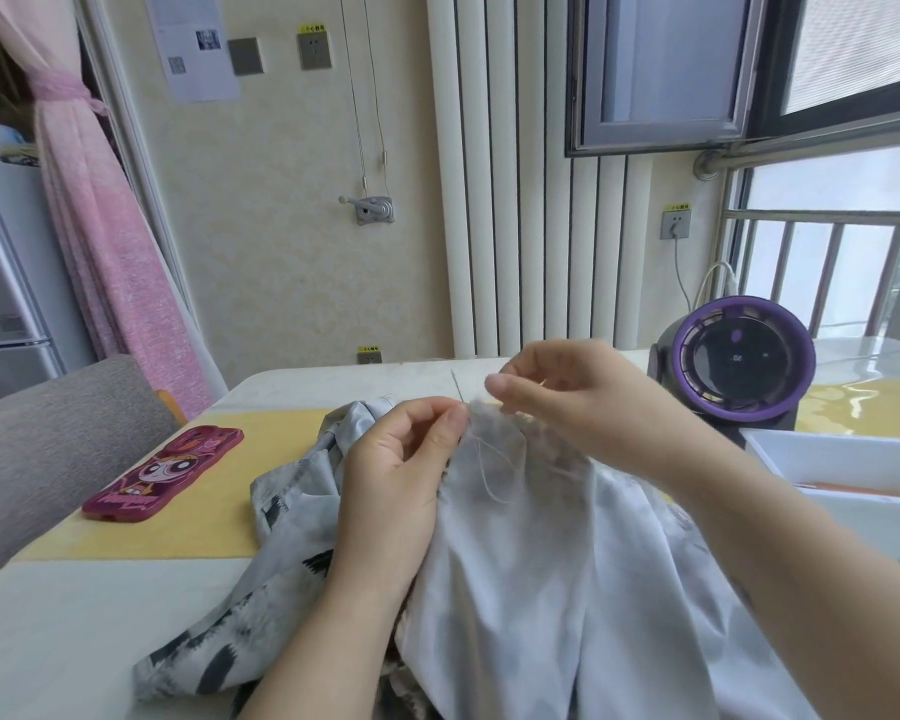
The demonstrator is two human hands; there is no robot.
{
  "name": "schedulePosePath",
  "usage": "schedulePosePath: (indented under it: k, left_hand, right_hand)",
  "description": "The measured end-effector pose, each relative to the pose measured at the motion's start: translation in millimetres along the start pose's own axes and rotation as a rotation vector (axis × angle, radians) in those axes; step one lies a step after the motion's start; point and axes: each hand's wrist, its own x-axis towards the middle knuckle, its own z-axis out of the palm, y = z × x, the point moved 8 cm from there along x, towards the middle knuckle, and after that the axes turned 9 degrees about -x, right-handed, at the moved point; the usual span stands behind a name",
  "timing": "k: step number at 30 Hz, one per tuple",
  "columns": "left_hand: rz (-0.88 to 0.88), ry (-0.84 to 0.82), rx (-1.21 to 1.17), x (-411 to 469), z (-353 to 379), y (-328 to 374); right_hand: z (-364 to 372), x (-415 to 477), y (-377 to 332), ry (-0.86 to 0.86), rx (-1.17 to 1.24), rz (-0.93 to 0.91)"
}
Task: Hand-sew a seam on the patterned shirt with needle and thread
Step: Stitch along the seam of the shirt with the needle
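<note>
Lying on a yellow mat [219,506] towards the left of the white table [63,631] is a pink phone case [162,472] with a cartoon face, well apart from the work. To its right the patterned shirt [281,517], pale grey with dark brush-like marks, is heaped across the table's near middle. Its plain inner side is turned up and rises in a bunched ridge between the two hands.

The left hand [401,470] comes up from below with its fingers curled. Its thumb and forefinger pinch the ridge's left end. The needle [457,388] stands nearly upright out of the cloth just above that thumb tip, and its point is clear of both hands. A loop of pale thread [494,478] hangs down over the fabric just below, between the wrists.

The right hand [557,402] reaches in from the right with its fingers curled over the ridge's right end. Its thumb tip meets the forefinger just beside the needle without touching it. Whether thread also runs between them cannot be made out.

Further right stand a purple-rimmed round fan [739,366] and, in front of it, a white box [842,459].
</note>
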Motion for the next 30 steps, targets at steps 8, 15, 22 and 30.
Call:
schedulePosePath:
  k: [8, 15, 22, 30]
  left_hand:
    - [0.045, -0.144, 0.0, -0.3, 12.5, 10.6]
    - [0.135, -0.141, 0.223, 1.7, 8.6, 16.6]
    - [0.132, 0.052, 0.277, 2.1, -9.4, 29.8]
    - [-0.154, -0.19, 0.529, -15.1, -2.3, 28.0]
  right_hand:
    - [29.0, 0.0, 22.1, -0.256, 0.283, 0.116]
    - [35.3, 1.9, 19.6, -0.317, 0.577, 0.105]
    - [27.9, 7.3, 27.4, -0.102, 0.472, 0.116]
    - [23.9, -13.2, 22.4, -0.072, 0.469, 0.112]
